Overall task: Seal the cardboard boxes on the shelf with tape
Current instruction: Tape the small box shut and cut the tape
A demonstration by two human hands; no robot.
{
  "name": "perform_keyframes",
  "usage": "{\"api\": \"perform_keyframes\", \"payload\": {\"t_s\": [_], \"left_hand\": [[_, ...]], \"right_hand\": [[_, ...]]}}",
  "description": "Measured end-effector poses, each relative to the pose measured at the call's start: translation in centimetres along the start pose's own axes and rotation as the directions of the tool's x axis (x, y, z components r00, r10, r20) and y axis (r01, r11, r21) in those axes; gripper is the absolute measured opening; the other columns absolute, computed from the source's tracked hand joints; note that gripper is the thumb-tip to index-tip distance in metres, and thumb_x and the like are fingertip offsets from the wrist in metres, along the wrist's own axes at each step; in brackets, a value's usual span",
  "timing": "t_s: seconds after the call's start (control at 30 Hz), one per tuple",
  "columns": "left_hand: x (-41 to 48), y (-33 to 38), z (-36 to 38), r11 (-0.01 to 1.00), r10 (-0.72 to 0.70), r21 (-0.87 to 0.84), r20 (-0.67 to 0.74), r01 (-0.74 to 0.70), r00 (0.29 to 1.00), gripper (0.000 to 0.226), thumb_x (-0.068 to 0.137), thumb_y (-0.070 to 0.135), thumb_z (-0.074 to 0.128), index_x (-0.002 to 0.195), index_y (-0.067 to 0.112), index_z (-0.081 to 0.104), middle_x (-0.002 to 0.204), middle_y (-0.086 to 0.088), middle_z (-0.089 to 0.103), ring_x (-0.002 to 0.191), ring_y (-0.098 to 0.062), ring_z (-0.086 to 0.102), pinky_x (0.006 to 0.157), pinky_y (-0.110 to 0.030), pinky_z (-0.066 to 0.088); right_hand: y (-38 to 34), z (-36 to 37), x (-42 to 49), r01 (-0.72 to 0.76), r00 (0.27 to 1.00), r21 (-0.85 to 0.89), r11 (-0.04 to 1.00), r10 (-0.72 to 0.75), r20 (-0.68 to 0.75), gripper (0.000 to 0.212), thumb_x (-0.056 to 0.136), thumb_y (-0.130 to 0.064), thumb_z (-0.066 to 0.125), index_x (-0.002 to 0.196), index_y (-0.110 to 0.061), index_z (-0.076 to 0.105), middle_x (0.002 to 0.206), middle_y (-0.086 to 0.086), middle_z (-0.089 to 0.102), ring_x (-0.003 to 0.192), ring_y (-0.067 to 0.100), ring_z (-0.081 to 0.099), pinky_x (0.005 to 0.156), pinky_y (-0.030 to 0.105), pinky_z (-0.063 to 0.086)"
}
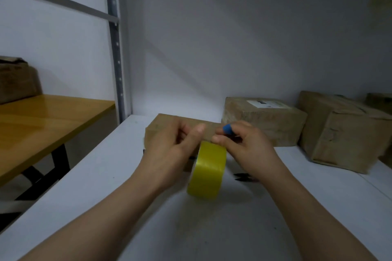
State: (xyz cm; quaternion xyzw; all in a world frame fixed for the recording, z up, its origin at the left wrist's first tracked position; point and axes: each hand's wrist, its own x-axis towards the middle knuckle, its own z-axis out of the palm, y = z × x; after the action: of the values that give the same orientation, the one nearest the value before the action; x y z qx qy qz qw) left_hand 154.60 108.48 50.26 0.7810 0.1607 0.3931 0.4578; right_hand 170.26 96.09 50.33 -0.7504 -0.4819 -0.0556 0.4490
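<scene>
A yellow tape roll (209,172) stands on edge above the white shelf (110,176), held between both hands. My left hand (171,148) grips the roll from the left, thumb up near its top. My right hand (244,146) pinches at the roll's top edge; a blue cap (228,129) covers one fingertip. Right behind the hands lies a small flat cardboard box (161,127), partly hidden by them. A box with a white label (263,121) and a larger crumpled box (341,131) sit further right.
A small dark object (241,176) lies on the shelf just right of the roll. A metal shelf upright (115,48) rises at the left. Beyond it stands a wooden table (42,125) with another box (17,78). More boxes sit at the far right edge (379,100).
</scene>
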Motion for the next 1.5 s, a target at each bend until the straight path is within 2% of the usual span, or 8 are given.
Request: {"api": "perform_keyframes", "payload": {"t_s": [0.27, 0.47, 0.67, 0.83, 1.0, 1.3, 1.4, 1.5], "left_hand": [[-1.1, 0.5, 2.5, 0.931, -0.337, -0.058, 0.25, 0.361, 0.908, 0.071, 0.053, 0.059, 0.078, 0.111, 0.033, 0.045, 0.124, -0.002, 0.05, 0.101, -0.019, 0.06, 0.072, -0.033, 0.052], [-1.3, 0.2, 2.7, 0.91, -0.369, -0.1, 0.247, 0.403, 0.896, 0.088, 0.039, 0.071, 0.082, 0.111, 0.029, 0.053, 0.123, -0.006, 0.056, 0.103, -0.025, 0.065, 0.084, -0.051, 0.059], [-1.1, 0.9, 1.6, 0.946, -0.307, -0.009, 0.313, 0.325, 0.899, 0.048, 0.072, 0.059, 0.08, 0.084, 0.02, 0.055, 0.087, 0.001, 0.059, 0.072, -0.009, 0.059, 0.065, -0.033, 0.051], [-1.6, 1.2, 1.7, 0.932, -0.345, 0.224, 0.304, 0.285, 0.888, 0.077, 0.057, 0.091, 0.061, 0.103, 0.029, 0.055, 0.112, 0.006, 0.05, 0.092, -0.01, 0.058, 0.075, -0.033, 0.049], [-1.3, 1.3, 1.6, 0.934, -0.344, 0.015, 0.299, 0.356, 0.89, 0.074, 0.048, 0.069, 0.081, 0.095, 0.019, 0.054, 0.089, 0.002, 0.058, 0.082, -0.015, 0.06, 0.09, -0.053, 0.053], [-0.9, 1.4, 1.4, 0.891, -0.35, -0.114, 0.444, 0.439, 0.825, 0.019, 0.08, 0.031, 0.08, 0.097, 0.028, 0.073, 0.09, 0.011, 0.077, 0.074, -0.002, 0.071, 0.061, -0.018, 0.053], [-0.8, 1.6, 1.3, 0.9, -0.313, -0.135, 0.464, 0.415, 0.829, 0.035, 0.071, 0.029, 0.083, 0.102, 0.015, 0.075, 0.102, -0.008, 0.076, 0.092, -0.024, 0.073, 0.087, -0.04, 0.056], [-0.8, 1.4, 1.3, 0.876, -0.319, -0.189, 0.463, 0.444, 0.827, 0.038, 0.06, 0.024, 0.081, 0.093, 0.007, 0.073, 0.093, -0.013, 0.073, 0.082, -0.026, 0.069, 0.079, -0.039, 0.052]], "right_hand": [[-0.1, -0.1, 0.3, 0.008, 0.998, -0.037, 0.999, -0.006, 0.056, 0.022, 0.086, -0.039, 0.072, 0.105, -0.027, 0.073, 0.103, -0.014, 0.056, 0.096, -0.004, 0.057, 0.082, 0.012, 0.045], [-0.1, -0.1, 0.9, 0.005, 0.995, -0.062, 0.998, 0.001, 0.102, 0.027, 0.088, -0.036, 0.071, 0.115, -0.032, 0.073, 0.099, -0.015, 0.049, 0.093, -0.007, 0.052, 0.077, 0.004, 0.037], [-0.2, -0.1, 0.8, 0.006, 0.994, -0.053, 0.999, 0.0, 0.109, 0.027, 0.087, -0.037, 0.074, 0.113, -0.032, 0.074, 0.1, -0.013, 0.052, 0.096, 0.0, 0.055, 0.081, 0.013, 0.041], [-0.2, -0.1, 0.8, -0.018, 0.994, 0.01, 1.0, 0.017, 0.11, 0.025, 0.086, -0.034, 0.075, 0.111, -0.029, 0.075, 0.103, -0.011, 0.053, 0.102, 0.007, 0.058, 0.093, 0.023, 0.047], [-0.4, -0.2, 0.7, -0.007, 0.996, -0.027, 1.0, 0.01, 0.092, 0.025, 0.086, -0.036, 0.075, 0.109, -0.028, 0.075, 0.102, -0.01, 0.052, 0.096, 0.003, 0.056, 0.084, 0.016, 0.044], [-0.5, -0.2, 0.7, -0.03, 0.996, 0.036, 0.999, 0.027, 0.084, 0.024, 0.086, -0.032, 0.076, 0.109, -0.023, 0.076, 0.099, -0.014, 0.051, 0.09, -0.007, 0.055, 0.077, 0.006, 0.042], [-0.5, -0.2, 0.7, -0.036, 0.996, 0.051, 0.998, 0.031, 0.086, 0.025, 0.087, -0.029, 0.076, 0.11, -0.021, 0.076, 0.098, -0.015, 0.051, 0.086, -0.012, 0.055, 0.075, -0.001, 0.04], [-0.5, -0.3, 0.6, -0.042, 0.996, 0.046, 0.998, 0.038, 0.086, 0.024, 0.088, -0.032, 0.075, 0.109, -0.022, 0.076, 0.101, -0.015, 0.051, 0.09, -0.006, 0.055, 0.074, -0.002, 0.039]]}}
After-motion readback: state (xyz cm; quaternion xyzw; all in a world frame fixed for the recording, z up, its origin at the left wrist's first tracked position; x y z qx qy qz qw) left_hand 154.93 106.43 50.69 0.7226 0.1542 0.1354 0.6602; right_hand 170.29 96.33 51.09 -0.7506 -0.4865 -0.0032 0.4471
